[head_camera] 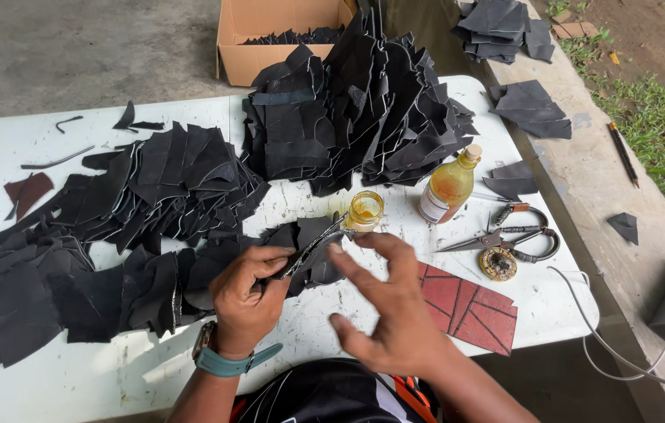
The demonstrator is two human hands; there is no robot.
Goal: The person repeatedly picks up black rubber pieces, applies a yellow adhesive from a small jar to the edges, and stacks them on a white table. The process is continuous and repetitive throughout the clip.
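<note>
I see the right hand [395,313] nearest, fingers spread apart, holding nothing. The left hand [248,294] pinches a black piece [313,251] just above the white tabletop [74,376]. Its tip is close to a small jar [365,210]. A bottle [450,186] and scissors [508,235] sit to the right. Black piles [364,110] lie farther back.
</note>
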